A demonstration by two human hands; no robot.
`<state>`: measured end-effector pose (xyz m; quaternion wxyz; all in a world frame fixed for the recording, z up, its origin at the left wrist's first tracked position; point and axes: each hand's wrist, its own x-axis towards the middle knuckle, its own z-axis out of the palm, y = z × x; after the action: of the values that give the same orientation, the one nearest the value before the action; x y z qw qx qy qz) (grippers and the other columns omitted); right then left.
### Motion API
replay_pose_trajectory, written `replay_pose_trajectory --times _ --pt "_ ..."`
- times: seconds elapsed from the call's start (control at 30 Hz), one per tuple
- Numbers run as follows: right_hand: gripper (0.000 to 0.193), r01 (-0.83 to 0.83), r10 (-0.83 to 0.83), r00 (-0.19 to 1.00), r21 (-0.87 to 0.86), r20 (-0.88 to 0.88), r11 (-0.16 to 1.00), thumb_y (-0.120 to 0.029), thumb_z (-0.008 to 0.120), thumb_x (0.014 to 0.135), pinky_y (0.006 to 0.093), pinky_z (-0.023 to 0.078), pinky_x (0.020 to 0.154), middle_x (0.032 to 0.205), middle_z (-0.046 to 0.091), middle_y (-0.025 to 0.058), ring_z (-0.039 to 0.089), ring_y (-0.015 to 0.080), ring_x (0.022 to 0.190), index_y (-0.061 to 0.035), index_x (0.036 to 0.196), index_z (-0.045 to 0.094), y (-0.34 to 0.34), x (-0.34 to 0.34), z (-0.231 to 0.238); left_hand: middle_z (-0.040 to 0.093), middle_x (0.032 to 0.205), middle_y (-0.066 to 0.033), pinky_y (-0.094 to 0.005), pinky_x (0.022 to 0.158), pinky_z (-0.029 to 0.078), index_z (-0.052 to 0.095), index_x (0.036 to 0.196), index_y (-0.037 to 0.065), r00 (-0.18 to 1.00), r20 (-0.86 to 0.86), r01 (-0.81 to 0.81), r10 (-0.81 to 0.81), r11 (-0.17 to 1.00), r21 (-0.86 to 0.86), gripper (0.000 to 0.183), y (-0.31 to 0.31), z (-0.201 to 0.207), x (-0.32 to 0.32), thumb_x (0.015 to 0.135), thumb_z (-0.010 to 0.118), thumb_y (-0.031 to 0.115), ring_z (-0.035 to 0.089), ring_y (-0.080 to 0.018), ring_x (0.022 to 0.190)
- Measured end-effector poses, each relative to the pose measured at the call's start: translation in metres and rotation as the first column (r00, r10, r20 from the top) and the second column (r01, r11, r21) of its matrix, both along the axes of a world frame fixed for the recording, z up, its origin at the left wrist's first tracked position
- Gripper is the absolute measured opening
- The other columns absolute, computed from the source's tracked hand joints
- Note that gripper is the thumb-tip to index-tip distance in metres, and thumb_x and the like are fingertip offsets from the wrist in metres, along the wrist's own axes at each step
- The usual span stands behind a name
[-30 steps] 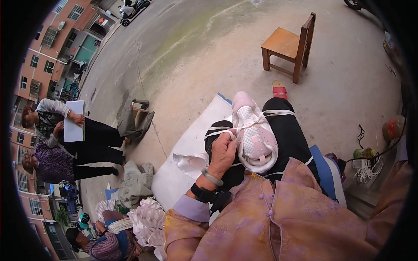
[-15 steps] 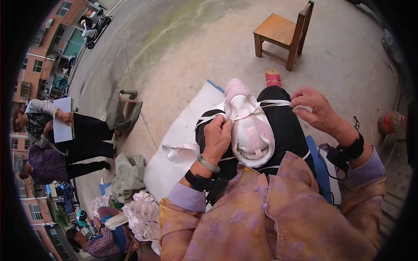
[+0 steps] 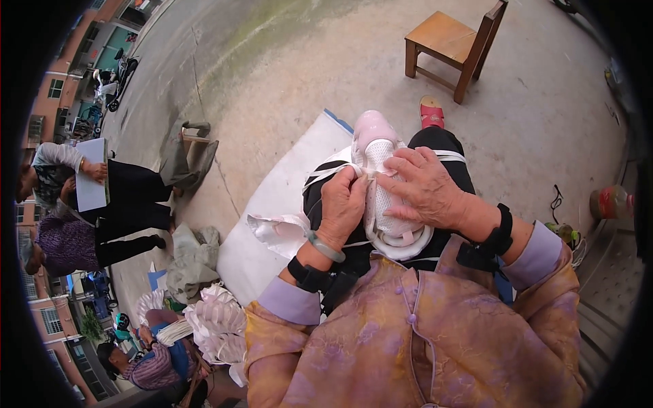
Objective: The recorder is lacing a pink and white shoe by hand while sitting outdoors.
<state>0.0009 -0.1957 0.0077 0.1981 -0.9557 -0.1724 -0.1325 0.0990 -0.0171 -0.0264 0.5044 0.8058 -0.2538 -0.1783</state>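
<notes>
A pink and white sneaker (image 3: 375,130) lies on my lap, its toe pointing away from me. At its left edge, my left hand (image 3: 342,204) is closed, thumb and forefinger pinching a white shoelace (image 3: 335,171) beside the eyelets. My right hand (image 3: 425,187) lies across the shoe's tongue from the right, fingers spread, with the forefinger reaching close to the left fingertips. It covers much of the tongue and the right eyelet row. Another length of white lace (image 3: 449,156) runs over my right knee.
A white board (image 3: 255,234) lies beside my left leg, with a pale curled piece (image 3: 280,231) near my wrist. White-pink shoe parts (image 3: 216,326) are heaped at lower left near a seated person (image 3: 160,367). A wooden chair (image 3: 442,42) stands ahead; two people stand at left.
My right hand has moved left from beyond the right knee onto the shoe, and the lace it pulled taut now lies over the knee. My left hand stays at the shoe's left edge.
</notes>
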Motion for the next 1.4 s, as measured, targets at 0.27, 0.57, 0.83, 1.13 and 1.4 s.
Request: replay_pose_trajectory --times 0.27,0.57,0.83,1.13,1.4 --pt "0.051 0.032 -0.03 0.999 0.151 -0.012 0.988 -0.031 0.07 0.07 0.0399 0.036 0.089 0.111 0.051 0.0127 0.05 0.0299 0.103 -0.0064 0.112 0.054 0.0 0.0 -0.009 0.057 0.069 -0.0173 -0.0328 0.058 0.044 0.055 0.079 -0.001 1.0 0.019 0.022 -0.021 0.999 -0.029 0.007 -0.007 0.005 0.002 0.08 0.057 0.005 0.055 -0.0283 0.06" --pt "0.057 0.052 -0.06 0.998 0.259 0.021 0.965 -0.027 0.07 0.067 0.0401 0.038 0.088 0.113 0.051 0.0128 0.049 0.0302 0.106 -0.0053 0.116 0.052 0.003 0.0 -0.021 0.054 0.069 -0.0185 -0.0381 0.057 0.044 0.054 0.075 -0.001 0.826 0.506 0.258 -0.247 0.965 0.05 0.004 -0.022 0.014 0.011 0.079 0.055 0.0 0.053 -0.0387 0.065" --pt "0.054 0.104 -0.098 0.995 0.296 -0.036 0.949 -0.021 0.068 0.069 0.0397 0.037 0.089 0.116 0.05 0.0126 0.047 0.029 0.108 -0.0048 0.118 0.052 0.006 -0.004 -0.021 0.057 0.071 -0.0057 -0.0253 0.052 0.043 0.054 0.091 0.001 0.97 0.24 0.001 -0.035 0.99 0.141 0.027 -0.007 0.034 -0.006 0.074 0.071 0.014 0.048 -0.0119 0.052" --pt "0.05 0.147 -0.139 0.989 0.306 -0.048 0.941 -0.016 0.066 0.07 0.0409 0.036 0.088 0.115 0.051 0.0119 0.047 0.0288 0.108 -0.0128 0.118 0.054 0.015 -0.005 -0.015 0.057 0.093 -0.0185 -0.0385 0.072 0.047 0.051 0.106 0.0 0.893 0.357 0.233 -0.274 0.96 0.154 0.04 0.0 0.036 -0.01 0.072 0.068 0.011 0.058 -0.0353 0.085" --pt "0.044 0.192 -0.202 0.978 0.15 0.056 0.97 -0.013 0.064 0.067 0.0456 0.034 0.089 0.11 0.051 0.0109 0.048 0.0275 0.104 -0.0104 0.11 0.055 0.024 -0.009 -0.015 0.059 0.08 -0.0194 -0.042 0.062 0.048 0.053 0.101 -0.002 0.814 0.43 0.217 -0.39 0.891 0.398 0.028 0.003 0.04 -0.006 0.076 0.062 0.01 0.059 -0.0355 0.07"
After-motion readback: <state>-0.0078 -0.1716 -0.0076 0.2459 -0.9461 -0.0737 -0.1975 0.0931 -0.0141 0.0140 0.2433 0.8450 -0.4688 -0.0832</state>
